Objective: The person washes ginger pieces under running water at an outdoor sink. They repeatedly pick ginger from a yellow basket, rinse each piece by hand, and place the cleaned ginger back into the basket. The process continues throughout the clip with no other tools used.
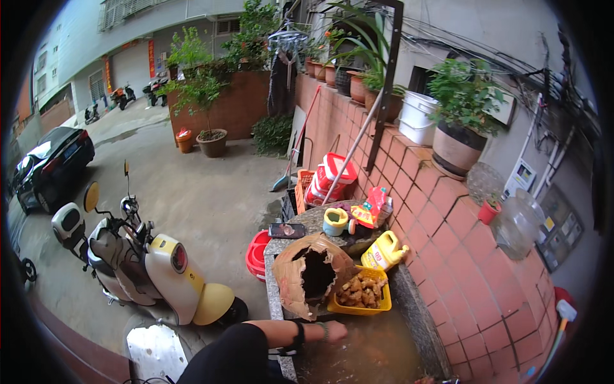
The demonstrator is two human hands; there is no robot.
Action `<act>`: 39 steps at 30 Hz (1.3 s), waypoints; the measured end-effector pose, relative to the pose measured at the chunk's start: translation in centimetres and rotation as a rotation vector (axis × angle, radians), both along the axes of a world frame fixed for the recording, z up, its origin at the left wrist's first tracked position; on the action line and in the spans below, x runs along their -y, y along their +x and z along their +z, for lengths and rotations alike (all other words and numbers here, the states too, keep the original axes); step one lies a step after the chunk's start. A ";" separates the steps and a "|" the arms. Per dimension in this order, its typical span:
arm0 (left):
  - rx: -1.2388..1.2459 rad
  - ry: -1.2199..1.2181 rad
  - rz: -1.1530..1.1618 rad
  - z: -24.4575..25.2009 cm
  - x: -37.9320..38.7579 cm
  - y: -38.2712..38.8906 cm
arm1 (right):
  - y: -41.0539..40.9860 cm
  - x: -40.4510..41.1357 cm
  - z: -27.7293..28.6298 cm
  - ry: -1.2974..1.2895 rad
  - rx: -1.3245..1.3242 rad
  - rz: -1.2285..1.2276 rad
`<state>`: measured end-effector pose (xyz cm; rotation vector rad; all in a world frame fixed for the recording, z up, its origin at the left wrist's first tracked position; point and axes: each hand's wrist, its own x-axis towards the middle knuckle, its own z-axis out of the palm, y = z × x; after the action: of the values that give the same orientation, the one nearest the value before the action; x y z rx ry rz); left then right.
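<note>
My left hand [338,331] hangs over a granite-edged basin of cloudy brown water [371,343], its fingers curled and their tips hidden. A black band and a beaded bracelet are on its wrist. My right hand is out of view. Just beyond the left hand, a yellow plastic basket [362,310] holds knobbly brown pieces [362,290] that look like ginger root. Beside the basket, a torn cardboard box [290,273] gapes with a ragged hole. A yellow plastic jug [381,252] leans behind the basket, near the tiled wall.
On the stone ledge lie a phone [287,230], a blue-and-yellow pot [336,221] and a red-yellow packet [369,209]. A red plastic basin [257,254] is left of the ledge. A tiled wall [460,254] borders the right side; a scooter [168,278] stands at left.
</note>
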<state>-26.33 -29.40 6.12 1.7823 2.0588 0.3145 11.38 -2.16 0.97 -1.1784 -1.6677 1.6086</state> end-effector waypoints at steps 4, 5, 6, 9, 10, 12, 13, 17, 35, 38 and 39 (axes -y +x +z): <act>0.184 0.083 -0.075 3.4 -8.6 6.0 | 1.8 -2.7 -2.3 -0.137 -0.205 -0.212; 0.252 0.111 -0.047 2.3 -10.7 7.5 | 0.8 -3.4 -3.2 -0.179 -0.245 -0.266; 0.323 0.130 -0.019 0.7 -12.7 9.1 | -0.2 -3.7 -4.1 -0.228 -0.282 -0.324; 0.820 -0.143 0.303 -1.8 -18.2 13.7 | -2.9 -3.5 -4.6 -0.295 -0.018 -0.595; 0.884 -0.161 0.357 -0.8 -20.7 16.3 | -1.2 -4.9 -5.9 -0.272 -0.084 -0.631; 0.964 -0.127 0.390 -3.0 -24.5 19.0 | -2.0 -5.9 -7.6 -0.168 -0.356 -0.563; 0.914 -0.329 0.294 1.3 -25.1 20.5 | 0.0 -4.6 -6.6 -0.201 -0.404 -0.618; 1.175 -0.340 0.388 -1.0 -28.7 23.0 | -1.6 -1.3 -1.8 0.168 0.135 -0.558; 0.788 -0.183 0.269 -7.9 -29.8 26.6 | -2.0 -0.1 -0.5 0.076 0.396 -0.541; 0.868 -0.192 0.246 -7.5 -29.0 27.9 | -0.5 -1.9 -2.4 -0.013 0.466 -0.582; 0.860 -0.161 0.228 -8.2 -28.6 28.3 | 0.1 -2.9 -3.0 0.003 0.568 -0.529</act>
<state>2.01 -0.85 -2.07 1.0300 1.5772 0.7916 11.43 0.75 -2.05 -2.0026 -1.4700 0.9922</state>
